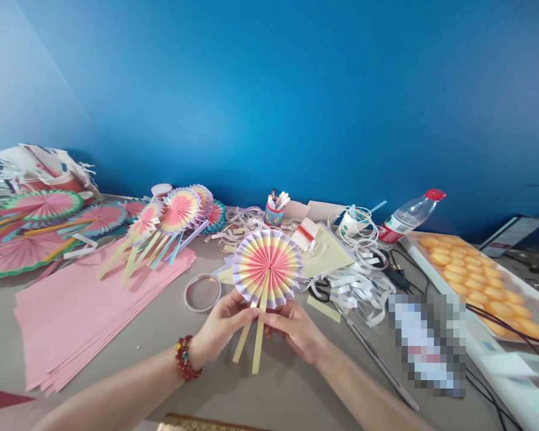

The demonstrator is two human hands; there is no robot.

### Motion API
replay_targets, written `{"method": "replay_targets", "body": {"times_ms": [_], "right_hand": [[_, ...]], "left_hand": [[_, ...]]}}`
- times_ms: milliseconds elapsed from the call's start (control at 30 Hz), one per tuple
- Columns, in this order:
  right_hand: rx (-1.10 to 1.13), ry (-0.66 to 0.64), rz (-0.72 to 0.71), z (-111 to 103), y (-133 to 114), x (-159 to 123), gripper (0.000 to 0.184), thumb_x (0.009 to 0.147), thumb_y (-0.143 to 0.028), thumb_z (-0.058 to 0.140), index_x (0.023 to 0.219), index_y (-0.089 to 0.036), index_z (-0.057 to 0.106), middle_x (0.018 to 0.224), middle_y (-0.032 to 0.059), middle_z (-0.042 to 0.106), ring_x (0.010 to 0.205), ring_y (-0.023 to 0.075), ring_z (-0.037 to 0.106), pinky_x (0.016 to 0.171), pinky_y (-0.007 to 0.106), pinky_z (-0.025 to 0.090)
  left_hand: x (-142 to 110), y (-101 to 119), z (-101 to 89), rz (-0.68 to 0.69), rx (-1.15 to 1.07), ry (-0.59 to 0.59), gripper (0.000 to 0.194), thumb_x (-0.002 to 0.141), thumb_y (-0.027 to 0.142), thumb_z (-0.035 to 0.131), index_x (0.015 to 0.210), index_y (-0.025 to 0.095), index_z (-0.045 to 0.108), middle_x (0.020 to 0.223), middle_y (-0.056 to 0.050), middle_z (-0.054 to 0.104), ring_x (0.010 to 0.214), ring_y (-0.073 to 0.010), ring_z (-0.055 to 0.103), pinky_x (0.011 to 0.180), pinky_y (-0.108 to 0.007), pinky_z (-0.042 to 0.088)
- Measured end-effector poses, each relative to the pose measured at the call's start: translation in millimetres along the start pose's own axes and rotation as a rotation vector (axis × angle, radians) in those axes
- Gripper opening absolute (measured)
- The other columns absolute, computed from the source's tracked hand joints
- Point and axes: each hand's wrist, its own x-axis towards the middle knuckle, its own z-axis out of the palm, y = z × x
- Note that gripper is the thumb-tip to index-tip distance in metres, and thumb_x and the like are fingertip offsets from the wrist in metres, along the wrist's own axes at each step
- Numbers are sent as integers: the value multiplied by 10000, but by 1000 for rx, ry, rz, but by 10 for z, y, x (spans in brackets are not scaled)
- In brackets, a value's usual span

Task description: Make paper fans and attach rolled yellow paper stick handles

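Note:
A round pleated paper fan (268, 266) in pink, yellow and lilac is held up over the table, its face toward me. Two pale yellow paper strips (257, 347) hang down from it like handles. My left hand (224, 326) pinches the fan's lower left edge and one strip, thumb in front. On the other side my right hand (296, 328) grips the lower right, its thumb by the second strip and its fingers partly hidden behind the fan. A roll of tape (202, 293) lies just left of the fan. Scissors (321, 290) rest to its right, partly covered.
Pink paper sheets (72, 323) and finished fans (179, 209) fill the left. Behind stand a pen cup (274, 214) and a plastic bottle (408, 216). Curled paper strips (362, 290), a long thin metal tool (381, 362) and a tray of orange round things (476, 275) lie right.

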Motion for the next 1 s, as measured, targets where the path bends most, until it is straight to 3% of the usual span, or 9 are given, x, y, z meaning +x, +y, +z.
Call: {"method": "replay_targets", "body": {"times_ms": [233, 367, 500, 767, 1000], "right_hand": [[-70, -32, 100, -25, 13, 18, 442, 693, -558, 820, 861, -154, 753, 716, 10, 654, 598, 104, 542, 570, 241, 439], [-312, -33, 146, -136, -41, -48, 472, 796, -640, 687, 824, -170, 722, 692, -4, 638, 583, 101, 547, 514, 209, 395], [-552, -35, 105, -336, -112, -237, 394, 845, -587, 655, 837, -197, 713, 803, 21, 704, 629, 122, 564, 493, 209, 366], [-735, 297, -37, -738, -51, -764, 404, 881, -596, 579, 924, -223, 729, 828, 48, 709, 737, 199, 623, 649, 274, 486], [-904, 512, -135, -787, 140, -969, 377, 869, -589, 582, 849, -239, 722, 778, 47, 733, 706, 219, 675, 637, 253, 514]], "left_hand": [[-1, 26, 14, -34, 26, 27, 331, 779, 405, 791, 968, 148, 704, 883, -77, 760, 718, -192, 702, 715, -305, 563], [17, 27, -3, -6, 58, 78, 326, 792, 384, 784, 1019, 159, 720, 982, -92, 770, 872, -220, 719, 826, -312, 550], [51, 18, -19, -7, 43, 111, 341, 761, 382, 808, 1011, 163, 731, 961, -89, 776, 910, -233, 720, 890, -334, 536], [78, 19, -23, 57, 48, 193, 325, 731, 372, 831, 965, 168, 732, 940, -64, 762, 834, -190, 677, 803, -303, 539], [74, 41, -13, 56, 54, 218, 328, 723, 376, 840, 959, 178, 728, 895, -40, 742, 813, -165, 652, 795, -276, 523]]}}
